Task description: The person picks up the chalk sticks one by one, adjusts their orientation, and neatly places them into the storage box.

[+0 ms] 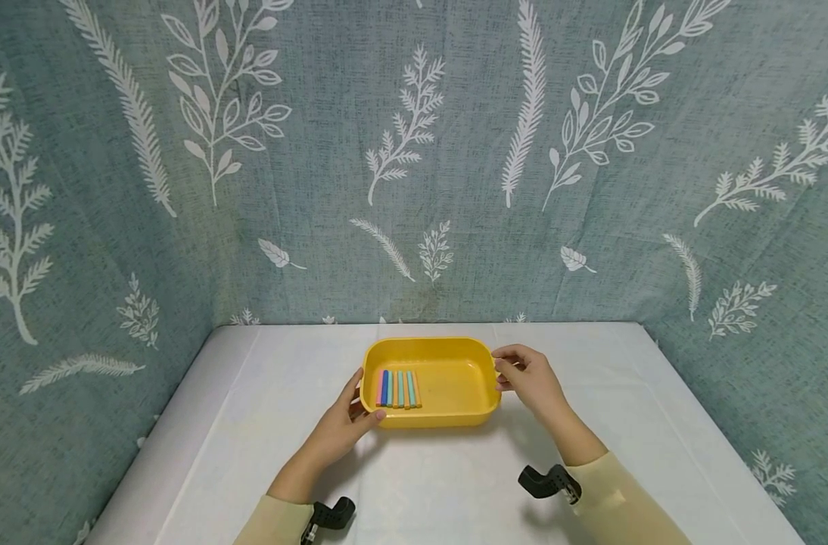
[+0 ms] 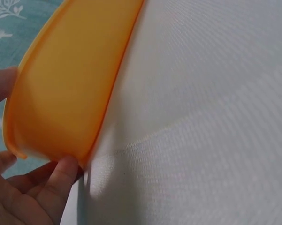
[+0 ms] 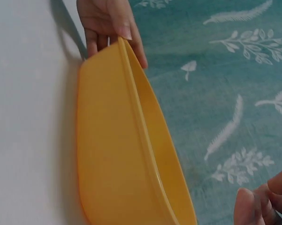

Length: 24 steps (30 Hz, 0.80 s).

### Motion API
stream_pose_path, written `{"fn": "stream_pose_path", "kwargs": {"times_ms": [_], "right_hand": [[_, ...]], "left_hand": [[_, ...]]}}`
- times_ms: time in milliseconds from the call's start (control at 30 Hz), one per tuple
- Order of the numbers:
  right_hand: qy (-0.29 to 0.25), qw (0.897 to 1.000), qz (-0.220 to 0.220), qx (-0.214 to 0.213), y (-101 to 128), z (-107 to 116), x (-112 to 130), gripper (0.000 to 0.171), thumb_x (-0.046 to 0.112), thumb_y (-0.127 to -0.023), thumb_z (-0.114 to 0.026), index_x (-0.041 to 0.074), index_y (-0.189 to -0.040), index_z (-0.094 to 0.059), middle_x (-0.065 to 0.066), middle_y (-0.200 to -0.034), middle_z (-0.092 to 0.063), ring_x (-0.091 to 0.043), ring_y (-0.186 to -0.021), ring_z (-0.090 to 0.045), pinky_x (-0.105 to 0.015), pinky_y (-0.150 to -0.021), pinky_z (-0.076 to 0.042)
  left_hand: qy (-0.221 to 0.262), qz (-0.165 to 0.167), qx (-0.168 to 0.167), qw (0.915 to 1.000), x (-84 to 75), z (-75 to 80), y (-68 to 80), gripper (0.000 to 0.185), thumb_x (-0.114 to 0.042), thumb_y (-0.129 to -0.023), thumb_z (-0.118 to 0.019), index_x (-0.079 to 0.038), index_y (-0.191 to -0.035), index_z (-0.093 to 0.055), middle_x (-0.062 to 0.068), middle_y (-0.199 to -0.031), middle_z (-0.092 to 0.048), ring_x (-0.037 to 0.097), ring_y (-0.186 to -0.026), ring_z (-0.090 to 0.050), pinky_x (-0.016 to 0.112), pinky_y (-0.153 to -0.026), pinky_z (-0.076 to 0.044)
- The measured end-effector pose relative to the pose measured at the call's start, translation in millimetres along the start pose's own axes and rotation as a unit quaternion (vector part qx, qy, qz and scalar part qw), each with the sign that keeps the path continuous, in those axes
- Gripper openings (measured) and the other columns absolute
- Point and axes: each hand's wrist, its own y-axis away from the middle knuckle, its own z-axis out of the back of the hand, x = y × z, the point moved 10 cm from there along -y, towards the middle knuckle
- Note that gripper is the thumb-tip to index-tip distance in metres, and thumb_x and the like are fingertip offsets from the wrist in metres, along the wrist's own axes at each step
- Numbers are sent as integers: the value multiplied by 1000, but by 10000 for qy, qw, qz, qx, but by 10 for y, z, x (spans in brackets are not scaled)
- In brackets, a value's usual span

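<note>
A yellow plastic tray (image 1: pixel 455 420) with rounded corners rests on the table. Several slim coloured sticks (image 1: pixel 399 390), which look like chalk, lie side by side in its left part. My left hand (image 1: pixel 342 424) grips the tray's left end, the thumb at the front corner and the other fingers spread along the end wall. At the right end is my right hand (image 1: pixel 531 378), fingers loosely bent, tips right by the rim. In the right wrist view the visible right fingers (image 3: pixel 246 206) show a gap from the tray's wall (image 3: pixel 108 140).
A white cloth (image 1: pixel 244 424) covers the table. Behind and on both sides hangs a blue-green curtain (image 1: pixel 455 250) with white leaf prints. Each wrist carries a black camera mount, one on the left (image 1: pixel 335 515) and one on the right (image 1: pixel 546 482).
</note>
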Motion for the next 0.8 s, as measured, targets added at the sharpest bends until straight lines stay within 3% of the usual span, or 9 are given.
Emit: {"fn": "stream_pose_path", "kwargs": {"times_ms": [300,567,800], "right_hand": [[39,9991,244,-338,127,365,-45,23,10,-100,-61,-3,-118,-66,-24,-108,-60,-22,-81,-64,-27,-71,-61],[237,9966,343,-703,239,682,-65,27,14,-101,-62,-3,-122,-64,-16,-103,-62,-22,-84,-66,-26,-71,-60],[539,9918,573,-1008,327,945,-44,26,12,-101,-60,-4,-121,-65,-17,-100,-63,-18,-81,-67,-24,-70,-60]], "left_hand": [[163,-51,71,9998,-43,-24,69,93,-34,-94,-72,-19,-163,-11,22,-153,-40,37,-133,-51,47,-108,-44],[-23,-43,74,10000,-53,-15,80,91,-36,-95,-70,-19,-163,-12,21,-154,-39,37,-133,-50,50,-109,-42],[-312,-42,21,9995,-55,76,131,85,-35,-97,-68,-14,-162,-16,22,-155,-38,39,-134,-49,51,-109,-41]]}}
